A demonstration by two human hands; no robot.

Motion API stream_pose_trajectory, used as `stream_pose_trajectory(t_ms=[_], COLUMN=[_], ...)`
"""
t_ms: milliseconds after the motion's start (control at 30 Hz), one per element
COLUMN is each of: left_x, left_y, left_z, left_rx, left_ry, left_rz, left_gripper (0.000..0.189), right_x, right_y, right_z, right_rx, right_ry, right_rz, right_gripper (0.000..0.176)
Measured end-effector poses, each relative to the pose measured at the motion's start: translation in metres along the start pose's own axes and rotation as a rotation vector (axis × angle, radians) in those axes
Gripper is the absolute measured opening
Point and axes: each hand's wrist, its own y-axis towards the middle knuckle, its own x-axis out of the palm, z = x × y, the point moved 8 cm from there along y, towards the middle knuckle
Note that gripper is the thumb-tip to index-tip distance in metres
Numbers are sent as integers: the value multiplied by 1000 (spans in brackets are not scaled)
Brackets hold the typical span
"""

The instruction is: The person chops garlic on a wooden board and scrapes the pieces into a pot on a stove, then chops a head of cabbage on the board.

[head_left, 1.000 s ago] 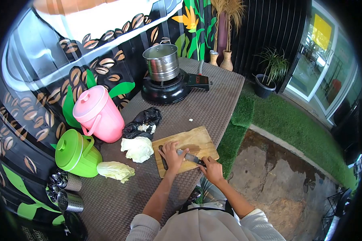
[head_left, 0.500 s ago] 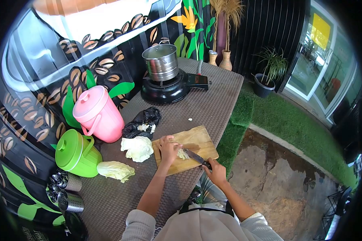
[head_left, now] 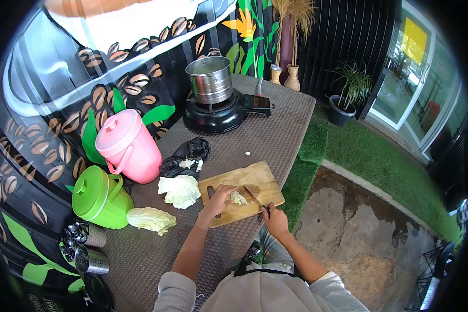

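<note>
A wooden cutting board (head_left: 257,179) lies near the table's right edge. Chopped pale pieces (head_left: 238,198) form a small pile on it. My left hand (head_left: 221,198) is over the board's left part, its fingertips at the pile; whether it grips any is too small to tell. In my right hand (head_left: 275,218) is the handle of a knife (head_left: 255,197), whose dark blade points up and left across the board, just right of the pile. A round cabbage (head_left: 179,191) sits left of the board, and a longer leafy cabbage (head_left: 151,220) lies further left.
A steel pot (head_left: 209,80) stands on a black portable stove (head_left: 213,118) at the back. Left are a pink jug (head_left: 132,151), a green jug (head_left: 101,200) and metal utensil holders (head_left: 92,261). A black plastic bag (head_left: 192,151) with white scraps lies behind the round cabbage.
My left hand has shifted a little down, uncovering the board's handle slot. The knife has swung more upright, away from the pile, and its blade now looks thinner.
</note>
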Motion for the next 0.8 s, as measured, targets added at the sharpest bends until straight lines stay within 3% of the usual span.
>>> stream_pose_trajectory(t_ms=[433, 600, 667, 800], left_x=[9, 11, 10, 10], left_y=[6, 13, 15, 18], left_z=[-3, 5, 11, 34], left_rx=[-1, 61, 101, 155], left_ry=[-61, 83, 107, 172], left_rz=[-68, -166, -170, -249], left_gripper=[50, 53, 52, 44], right_x=[13, 17, 5, 16], right_y=[5, 11, 11, 6], right_z=[-8, -3, 1, 9], right_rx=[48, -10, 103, 98], right_ry=[99, 200, 244, 218], right_rz=[-9, 10, 49, 61], right_gripper=[27, 25, 24, 24])
